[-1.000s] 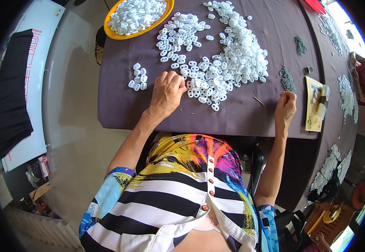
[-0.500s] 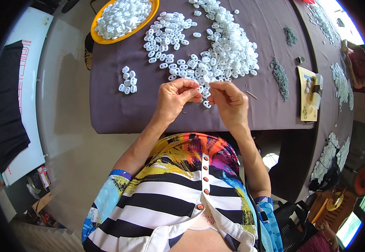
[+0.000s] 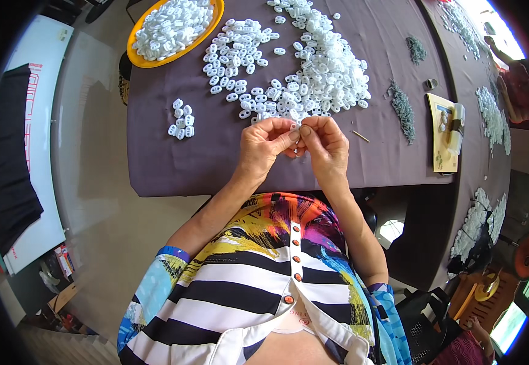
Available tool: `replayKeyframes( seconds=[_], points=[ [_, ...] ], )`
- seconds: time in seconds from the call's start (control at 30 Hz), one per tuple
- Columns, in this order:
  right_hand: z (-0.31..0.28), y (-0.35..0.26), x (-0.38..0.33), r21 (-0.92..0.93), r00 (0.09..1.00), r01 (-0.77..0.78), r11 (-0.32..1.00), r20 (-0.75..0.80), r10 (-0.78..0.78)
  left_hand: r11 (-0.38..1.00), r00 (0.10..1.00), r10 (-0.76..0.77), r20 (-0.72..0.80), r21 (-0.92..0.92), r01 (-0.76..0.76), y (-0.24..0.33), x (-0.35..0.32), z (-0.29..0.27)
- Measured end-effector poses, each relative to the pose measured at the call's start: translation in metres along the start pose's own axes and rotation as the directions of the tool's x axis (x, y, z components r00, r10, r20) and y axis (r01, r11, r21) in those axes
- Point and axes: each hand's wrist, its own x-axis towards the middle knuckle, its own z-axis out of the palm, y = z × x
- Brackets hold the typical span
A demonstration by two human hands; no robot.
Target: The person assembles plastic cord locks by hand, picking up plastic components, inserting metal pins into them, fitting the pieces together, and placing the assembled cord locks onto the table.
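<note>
Dark purple cloth (image 3: pixel 173 164) covered the desk, white plastic pieces (image 3: pixel 313 73) lay heaped mid-desk, an orange-yellow bowl (image 3: pixel 132 50) of white pieces sat at the far left corner, grey-green clumps (image 3: pixel 403 111) near the right edge, a yellow card (image 3: pixel 437 143) beside them.

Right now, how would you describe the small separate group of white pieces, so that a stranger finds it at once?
Start at the dark purple tablecloth and find the orange bowl at its far left corner. Nearer the person than the bowl, to the left of the left hand, lies the small cluster of white pieces. It alone sits apart, with bare cloth all around it, unlike the big white heap.
</note>
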Motion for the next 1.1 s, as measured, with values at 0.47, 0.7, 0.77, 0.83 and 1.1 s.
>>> replayKeyframes(
  seconds=[0.47,0.7,0.77,0.83,1.1],
  points=[
    [-0.005,-0.003,0.000,-0.048,0.995,0.100,0.994,0.027,-0.099,0.987,0.998,0.054,-0.027,0.153,-0.049,0.010,-0.005,0.004],
    [-0.009,-0.002,0.002,-0.138,0.988,0.144,0.980,0.073,-0.135,0.984,0.999,0.037,-0.036,0.174,-0.030,0.011,-0.005,0.007],
    [-0.009,-0.002,0.002,-0.150,0.988,0.146,0.978,0.078,-0.135,0.981,0.999,0.040,-0.033,0.190,-0.033,0.011,-0.005,0.006],
    [-0.010,-0.003,0.003,-0.191,0.990,0.127,0.973,0.079,-0.113,0.977,0.999,0.042,-0.033,0.209,-0.034,0.012,-0.004,0.005],
    [-0.012,-0.004,0.004,-0.264,0.991,0.122,0.957,0.089,-0.102,0.959,1.000,0.027,-0.005,0.284,-0.024,0.014,-0.002,0.002]
  ],
)
